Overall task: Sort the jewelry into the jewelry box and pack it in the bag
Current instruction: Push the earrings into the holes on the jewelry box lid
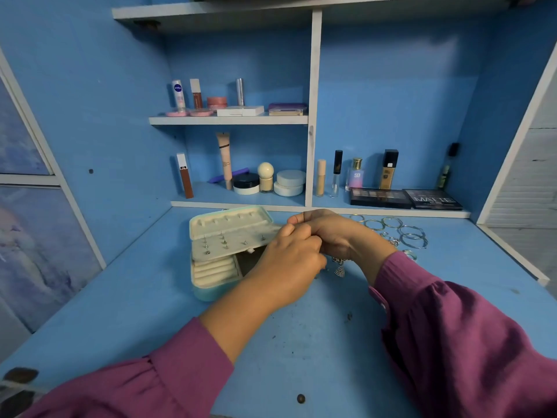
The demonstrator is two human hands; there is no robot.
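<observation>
Beside padded jewelry box (224,254), silvery triangular pendant (340,271).

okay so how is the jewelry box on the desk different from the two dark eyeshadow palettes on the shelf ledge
The jewelry box is pale mint with a cream lining; the eyeshadow palettes are black. The box stands open, lid tipped back, with earring studs showing on its panel; the palettes lie flat. The box sits on the desk beside the left hand; the palettes rest on the ledge behind the bangles. Both are rectangular cases.
</observation>
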